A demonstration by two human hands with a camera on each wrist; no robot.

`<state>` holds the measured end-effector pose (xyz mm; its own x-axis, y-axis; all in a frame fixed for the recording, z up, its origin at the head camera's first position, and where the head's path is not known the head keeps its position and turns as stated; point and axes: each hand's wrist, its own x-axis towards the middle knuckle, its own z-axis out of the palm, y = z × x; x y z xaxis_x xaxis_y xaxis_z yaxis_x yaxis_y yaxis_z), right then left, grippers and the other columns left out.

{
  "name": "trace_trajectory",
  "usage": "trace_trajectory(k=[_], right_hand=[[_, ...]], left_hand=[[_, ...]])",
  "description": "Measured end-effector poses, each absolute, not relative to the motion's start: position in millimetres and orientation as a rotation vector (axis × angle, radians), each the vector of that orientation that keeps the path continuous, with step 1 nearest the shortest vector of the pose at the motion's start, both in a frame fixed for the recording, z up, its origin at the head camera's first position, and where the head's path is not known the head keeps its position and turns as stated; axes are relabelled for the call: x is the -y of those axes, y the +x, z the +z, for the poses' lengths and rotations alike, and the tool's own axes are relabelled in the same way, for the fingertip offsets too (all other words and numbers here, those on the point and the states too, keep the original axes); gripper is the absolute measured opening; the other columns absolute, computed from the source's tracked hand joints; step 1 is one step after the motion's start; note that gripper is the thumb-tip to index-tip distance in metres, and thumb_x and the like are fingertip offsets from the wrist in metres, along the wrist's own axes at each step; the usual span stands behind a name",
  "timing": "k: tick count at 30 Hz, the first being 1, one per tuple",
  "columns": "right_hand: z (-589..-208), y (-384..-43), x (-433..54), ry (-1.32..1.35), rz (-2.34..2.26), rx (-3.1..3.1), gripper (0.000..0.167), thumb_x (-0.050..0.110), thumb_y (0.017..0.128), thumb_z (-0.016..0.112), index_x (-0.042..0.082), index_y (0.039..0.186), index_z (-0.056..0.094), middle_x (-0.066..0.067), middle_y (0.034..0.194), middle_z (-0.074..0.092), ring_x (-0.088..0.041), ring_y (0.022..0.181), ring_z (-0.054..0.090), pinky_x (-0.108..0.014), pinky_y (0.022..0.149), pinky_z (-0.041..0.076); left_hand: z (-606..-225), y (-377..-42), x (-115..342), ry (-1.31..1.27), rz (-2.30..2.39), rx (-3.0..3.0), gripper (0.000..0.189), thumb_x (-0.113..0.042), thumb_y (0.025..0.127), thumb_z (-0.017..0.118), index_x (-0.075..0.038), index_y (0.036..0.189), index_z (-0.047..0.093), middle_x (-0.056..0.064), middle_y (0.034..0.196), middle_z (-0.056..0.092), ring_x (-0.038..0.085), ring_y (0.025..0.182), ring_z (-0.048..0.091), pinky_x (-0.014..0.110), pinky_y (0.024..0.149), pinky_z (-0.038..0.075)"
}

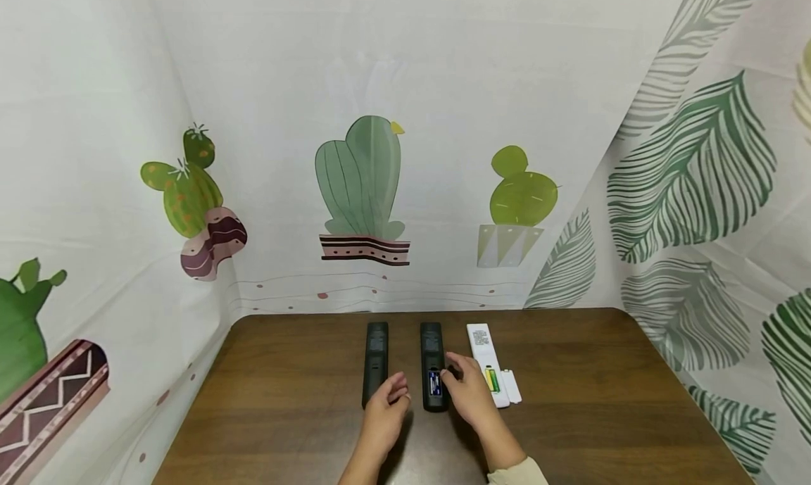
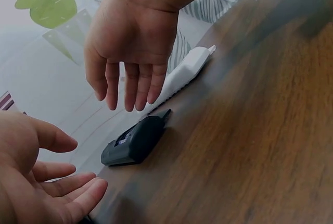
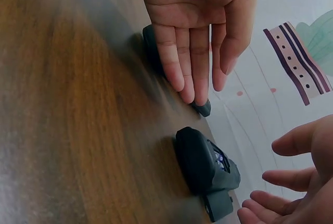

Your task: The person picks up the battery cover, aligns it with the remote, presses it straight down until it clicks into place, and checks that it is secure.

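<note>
The fingers of your left hand (image 1: 385, 409) are loosely bent, the thumb spread away from them, and they hold nothing. Just to their left lies a black remote (image 1: 376, 344) on the brown table (image 1: 285, 386), back up; your hand covers its lower right edge, so you cannot tell there whether skin meets plastic. Your left forearm is cut off at the bottom edge of the head view.

Between your two hands lies a second black remote (image 1: 431, 341), its battery compartment bared with blue batteries (image 1: 434, 383) inside; their markings are too small to read. In the right wrist view a small dark piece (image 3: 218, 206) sits against its side, largely hidden from above by your right hand (image 1: 470, 393). That hand's fingers are relaxed, thumb and fingertips well parted, gripping nothing, just beside the second remote.

Farther right lies a white remote (image 1: 479, 341), partly behind your right hand, showing a green-and-yellow battery (image 1: 492, 379); a white cover (image 1: 511, 386) lies against its right side. Its label is illegible.
</note>
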<state>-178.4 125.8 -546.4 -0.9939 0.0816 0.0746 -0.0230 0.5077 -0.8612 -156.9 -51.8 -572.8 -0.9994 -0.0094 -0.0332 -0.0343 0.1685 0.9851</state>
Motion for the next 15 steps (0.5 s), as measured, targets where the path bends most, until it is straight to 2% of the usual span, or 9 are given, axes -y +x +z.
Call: trace_trajectory(k=[7,15], right_hand=[[-549.2,-176.8,-128.2,-0.057,1.468,2.682,0.045,0.014,0.096,0.062,-0.005,0.136,0.058,-0.03,0.138,0.053,-0.043,0.126,0.055,-0.058,0.105,0.044],[-551.7,-174.9,-128.7,-0.087,1.442,2.728,0.049,0.016,0.095,0.063,-0.005,0.139,0.055,-0.032,0.14,0.05,-0.045,0.127,0.054,-0.058,0.106,0.044]], left_hand=[[-576.1,-157.3,48.8,-0.021,1.978,-2.384,0.049,-0.008,0.092,0.064,0.005,0.139,0.054,0.022,0.131,0.065,0.033,0.119,0.064,0.033,0.094,0.056],[-579.6,-156.8,44.2,0.018,1.97,-2.367,0.05,-0.007,0.091,0.065,0.007,0.138,0.054,0.023,0.131,0.065,0.034,0.119,0.065,0.039,0.095,0.056]])
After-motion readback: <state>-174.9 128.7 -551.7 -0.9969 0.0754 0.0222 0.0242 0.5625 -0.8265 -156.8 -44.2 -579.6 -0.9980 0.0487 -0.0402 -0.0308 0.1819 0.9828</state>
